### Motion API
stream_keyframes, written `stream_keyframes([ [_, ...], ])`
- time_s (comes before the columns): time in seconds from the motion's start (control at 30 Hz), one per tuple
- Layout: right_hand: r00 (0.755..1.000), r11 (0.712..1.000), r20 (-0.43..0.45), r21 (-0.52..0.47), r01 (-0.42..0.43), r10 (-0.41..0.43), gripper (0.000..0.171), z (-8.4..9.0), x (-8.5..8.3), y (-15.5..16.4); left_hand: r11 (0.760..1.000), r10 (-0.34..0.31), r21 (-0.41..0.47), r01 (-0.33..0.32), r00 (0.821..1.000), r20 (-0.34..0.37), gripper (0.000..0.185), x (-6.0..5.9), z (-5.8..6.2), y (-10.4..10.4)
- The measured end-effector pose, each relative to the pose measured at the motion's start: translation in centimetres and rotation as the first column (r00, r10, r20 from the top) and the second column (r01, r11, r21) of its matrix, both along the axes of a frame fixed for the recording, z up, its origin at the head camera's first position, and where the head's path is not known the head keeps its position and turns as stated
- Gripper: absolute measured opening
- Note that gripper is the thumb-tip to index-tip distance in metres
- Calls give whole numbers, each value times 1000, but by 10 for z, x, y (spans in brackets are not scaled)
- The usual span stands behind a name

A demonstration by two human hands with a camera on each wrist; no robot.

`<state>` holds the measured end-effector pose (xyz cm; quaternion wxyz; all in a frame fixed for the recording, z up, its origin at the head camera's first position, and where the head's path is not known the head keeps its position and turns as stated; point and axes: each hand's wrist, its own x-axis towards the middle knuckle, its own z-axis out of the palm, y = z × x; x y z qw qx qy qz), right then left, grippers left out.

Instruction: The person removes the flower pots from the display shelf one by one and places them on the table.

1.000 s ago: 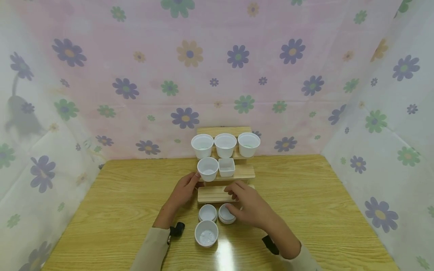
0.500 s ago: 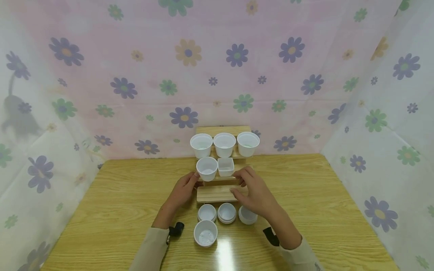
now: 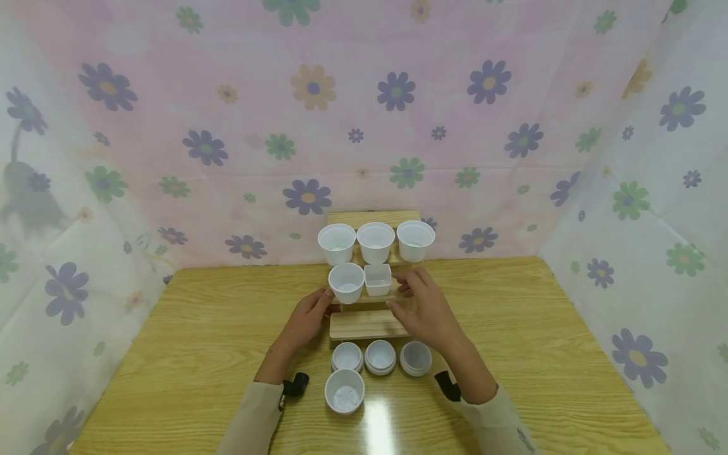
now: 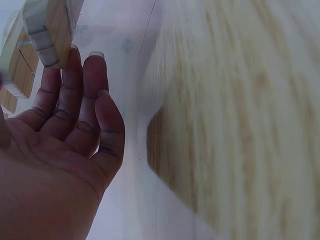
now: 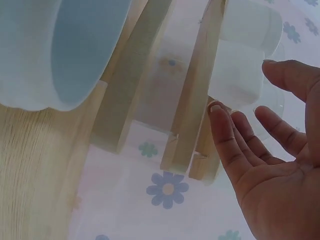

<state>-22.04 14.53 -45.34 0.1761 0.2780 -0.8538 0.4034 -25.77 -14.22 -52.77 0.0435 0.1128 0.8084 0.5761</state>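
Observation:
A three-step wooden stand (image 3: 364, 325) sits at the table's middle. Three white cups (image 3: 375, 242) line its top step. On the middle step are a round cup (image 3: 346, 282) and a square cup (image 3: 378, 279). My left hand (image 3: 307, 316) rests with straight fingers against the stand's left end, just below the round cup; the left wrist view shows its open palm (image 4: 75, 130) by the wood (image 4: 47, 30). My right hand (image 3: 423, 304) hovers open at the middle step's right end, holding nothing; its fingers (image 5: 230, 140) are near the wooden slats (image 5: 197, 100).
In front of the stand, three small white cups (image 3: 380, 357) stand in a row on the wooden table (image 3: 540, 354), with a larger white cup (image 3: 344, 391) nearer me. Flowered cloth walls (image 3: 114, 158) close in the back and both sides.
My right hand has lifted from the small cups on the table up to the middle step's right end, uncovering the third small cup. The left hand has stayed put.

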Motion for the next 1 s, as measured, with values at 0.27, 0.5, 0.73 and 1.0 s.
stream_keyframes([
  [0.27,1000,999,28,-44,-2,4,49,-4,-7,-3,1000,1,0,-1,1000,-3,48,0,1,0],
  [0.5,999,998,38,-69,-9,11,38,-11,-10,-6,1000,2,6,-2,1000,8,46,-1,-2,0],
  [0.73,1000,997,15,-70,14,-13,28,-12,-8,-9,1000,2,28,-2,1000,9,44,-1,-4,1],
  [1.0,999,997,22,-63,42,-41,24,-11,-6,-8,1000,1,-3,-1,1000,-8,47,-1,-3,0],
])
